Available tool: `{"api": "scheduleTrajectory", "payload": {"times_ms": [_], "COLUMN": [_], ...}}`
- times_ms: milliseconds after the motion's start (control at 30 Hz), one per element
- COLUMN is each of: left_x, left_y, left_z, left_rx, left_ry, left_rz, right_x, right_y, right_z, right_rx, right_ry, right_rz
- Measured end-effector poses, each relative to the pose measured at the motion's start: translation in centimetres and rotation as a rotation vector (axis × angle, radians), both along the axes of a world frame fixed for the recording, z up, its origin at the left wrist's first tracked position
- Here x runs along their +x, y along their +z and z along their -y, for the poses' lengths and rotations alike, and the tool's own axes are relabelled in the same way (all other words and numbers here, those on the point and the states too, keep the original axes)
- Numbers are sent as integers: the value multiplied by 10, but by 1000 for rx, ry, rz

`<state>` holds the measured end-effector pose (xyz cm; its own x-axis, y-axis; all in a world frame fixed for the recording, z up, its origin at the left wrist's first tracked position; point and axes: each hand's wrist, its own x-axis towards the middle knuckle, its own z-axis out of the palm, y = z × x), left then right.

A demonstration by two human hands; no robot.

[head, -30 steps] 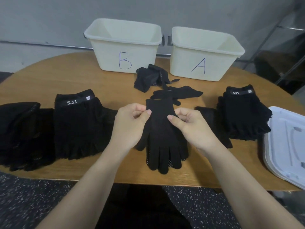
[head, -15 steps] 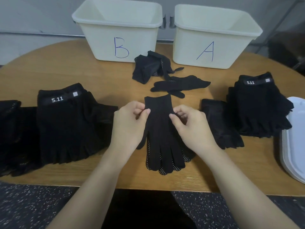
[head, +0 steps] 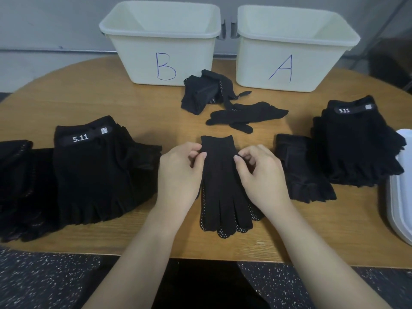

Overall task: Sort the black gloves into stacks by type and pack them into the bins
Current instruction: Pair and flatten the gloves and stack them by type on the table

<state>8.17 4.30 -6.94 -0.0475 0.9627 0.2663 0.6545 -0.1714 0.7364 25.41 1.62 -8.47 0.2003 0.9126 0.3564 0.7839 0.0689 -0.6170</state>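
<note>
A small stack of black dotted full-finger gloves (head: 223, 188) lies flat at the table's front middle, cuff away from me. My left hand (head: 178, 175) pinches its left edge near the cuff, and my right hand (head: 260, 175) pinches the right edge. A loose dotted glove (head: 247, 115) and a crumpled bundle of gloves (head: 205, 92) lie behind. Stacks of fingerless "5.11" gloves sit at the left (head: 98, 170) and right (head: 359, 143). Bin B (head: 162, 41) and bin A (head: 292, 50) stand at the back, with nothing visible inside.
A darker pile of gloves (head: 20, 188) lies at the far left edge. One flat fingerless glove (head: 301, 166) rests beside my right hand. A white lid (head: 401, 192) sits at the right edge of the round wooden table (head: 111, 103).
The camera has tilted and moved nearer, so the scene looks larger. Both hands keep their pinch on the glove stack's edges; the stack stays in place on the table.
</note>
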Motion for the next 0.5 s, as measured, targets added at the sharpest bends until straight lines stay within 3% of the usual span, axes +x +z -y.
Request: {"api": "scheduleTrajectory", "payload": {"times_ms": [100,200,300,500], "left_x": [-1,-2,-6,-5], "left_y": [-4,-1,-3,-10], "left_z": [0,2,6,5], "left_rx": [32,155,363,2], "left_ry": [-21,-70,-307,-526], "left_rz": [-21,-160,-337,-534], "right_x": [0,-1,-1,-2], "right_y": [-1,-1,-1,0], "right_z": [0,0,0,2], "right_rx": [-6,-7,-13,-18], "right_ry": [-20,-15,-4,11], "right_rz": [8,47,52,61]}}
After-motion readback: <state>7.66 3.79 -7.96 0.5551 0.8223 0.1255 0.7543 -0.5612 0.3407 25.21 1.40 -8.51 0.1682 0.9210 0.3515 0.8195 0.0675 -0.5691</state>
